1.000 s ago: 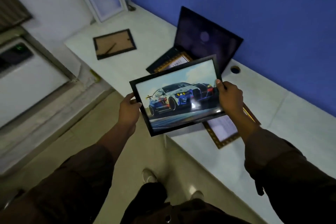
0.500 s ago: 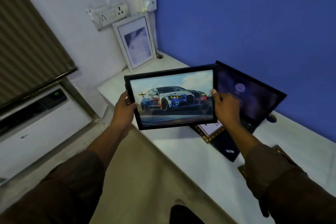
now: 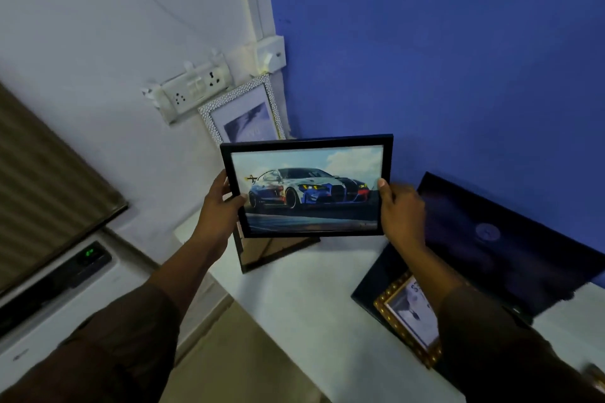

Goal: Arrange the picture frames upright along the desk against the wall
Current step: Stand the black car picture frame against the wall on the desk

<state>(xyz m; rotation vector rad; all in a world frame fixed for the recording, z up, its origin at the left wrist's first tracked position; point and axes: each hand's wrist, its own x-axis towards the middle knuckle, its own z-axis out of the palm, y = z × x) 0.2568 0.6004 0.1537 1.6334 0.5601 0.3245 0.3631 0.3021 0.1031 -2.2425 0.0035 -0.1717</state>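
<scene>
I hold a black-framed car picture (image 3: 311, 188) upright in the air over the white desk (image 3: 314, 298), near the blue wall. My left hand (image 3: 221, 203) grips its left edge and my right hand (image 3: 401, 206) grips its right edge. A white textured frame (image 3: 244, 111) stands upright in the corner behind it. A dark frame (image 3: 275, 253) lies face down on the desk just below the held picture. A gold frame (image 3: 406, 314) lies flat on the laptop's base, partly hidden by my right sleeve.
An open black laptop (image 3: 510, 245) leans toward the blue wall at the right. A white socket strip (image 3: 193, 88) is mounted on the white wall above the corner frame. A white appliance (image 3: 55, 291) with a green light stands at the lower left, beside the desk.
Both hands have carried the car picture up and away from me toward the corner and tilted it more upright. The view has swung up, so the corner frame and sockets sit nearer the middle.
</scene>
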